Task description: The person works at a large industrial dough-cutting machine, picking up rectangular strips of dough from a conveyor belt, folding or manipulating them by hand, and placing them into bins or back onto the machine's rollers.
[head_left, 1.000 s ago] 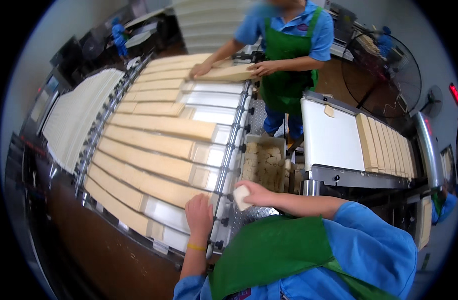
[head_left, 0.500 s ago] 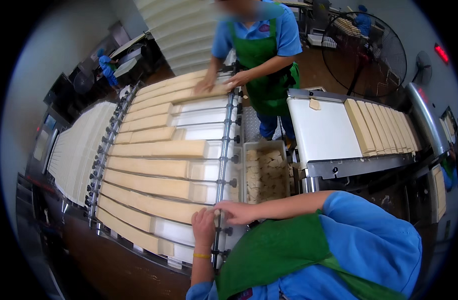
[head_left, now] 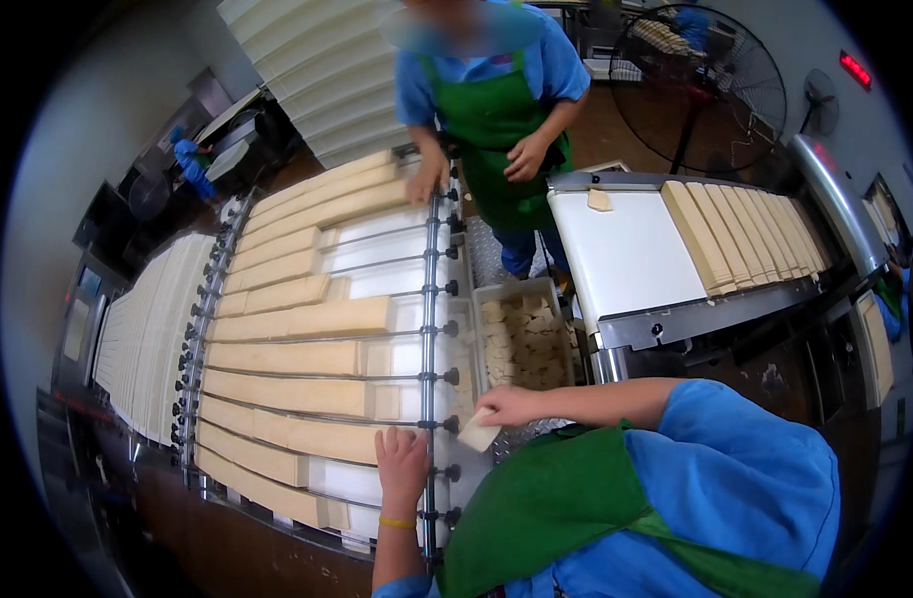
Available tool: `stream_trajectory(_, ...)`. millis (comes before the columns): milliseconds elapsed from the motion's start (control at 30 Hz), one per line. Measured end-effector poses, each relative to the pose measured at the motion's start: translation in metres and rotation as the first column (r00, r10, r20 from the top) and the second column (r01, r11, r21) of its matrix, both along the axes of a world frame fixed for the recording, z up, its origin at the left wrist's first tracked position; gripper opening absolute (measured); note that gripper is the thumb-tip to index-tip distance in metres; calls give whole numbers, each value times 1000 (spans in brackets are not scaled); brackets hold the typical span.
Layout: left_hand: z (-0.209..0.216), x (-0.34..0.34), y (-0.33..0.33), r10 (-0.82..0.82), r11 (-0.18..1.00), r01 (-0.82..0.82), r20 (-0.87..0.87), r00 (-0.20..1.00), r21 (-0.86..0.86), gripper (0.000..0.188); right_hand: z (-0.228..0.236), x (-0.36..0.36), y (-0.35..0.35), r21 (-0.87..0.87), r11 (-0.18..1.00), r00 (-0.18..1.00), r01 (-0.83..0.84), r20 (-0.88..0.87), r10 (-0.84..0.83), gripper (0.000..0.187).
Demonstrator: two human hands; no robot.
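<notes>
Long pale strips, which look like stacked sheets of dough (head_left: 287,397), lie side by side in lanes on a white conveyor (head_left: 401,351), parted by thin metal rods. At the near end of the conveyor my left hand (head_left: 403,463) rests with its fingers stretched out against the end of one strip; it grips nothing. My right hand (head_left: 511,405) pinches a small flat dough piece (head_left: 478,431), held just right of the metal crossbar (head_left: 433,339) with black knobs. Across the conveyor, a co-worker in a green apron (head_left: 484,125) has one hand (head_left: 428,177) near the far strip ends.
A bin (head_left: 524,339) of dough scraps stands between the conveyor and a second white belt (head_left: 626,259) carrying several upright strips (head_left: 740,234). A large caged fan (head_left: 697,90) is behind it. Farther left, a ribbed pale sheet (head_left: 152,334) lies beyond the knobbed bar.
My right hand has moved right, off the crossbar, with a dough piece in it. My left hand has shifted slightly down. The co-worker's hands have come off the far strip and drawn apart.
</notes>
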State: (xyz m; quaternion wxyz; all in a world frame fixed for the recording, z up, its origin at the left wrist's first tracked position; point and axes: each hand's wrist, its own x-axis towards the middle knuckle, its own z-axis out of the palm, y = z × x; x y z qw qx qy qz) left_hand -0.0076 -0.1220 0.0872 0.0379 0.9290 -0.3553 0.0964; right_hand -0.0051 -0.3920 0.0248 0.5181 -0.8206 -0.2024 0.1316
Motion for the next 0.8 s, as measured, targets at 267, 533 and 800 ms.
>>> stream_trajectory(267, -21, 6, 2, 61, 997, -67, 136, 989, 38, 26, -54, -27, -108, -242, 839, 851, 487, -82, -518, 38)
stream_trajectory(533, -45, 5, 9, 105, 976, -133, -162, 981, -171, 20, -41, -71, -156, 5, 872, 805, 490, -387, -450, 28)
stream_trajectory(800, -29, 9, -11, 111, 986, -124, -117, 987, -108, 17, -56, -133, -279, 97, 696, 688, 711, -299, -661, 28)
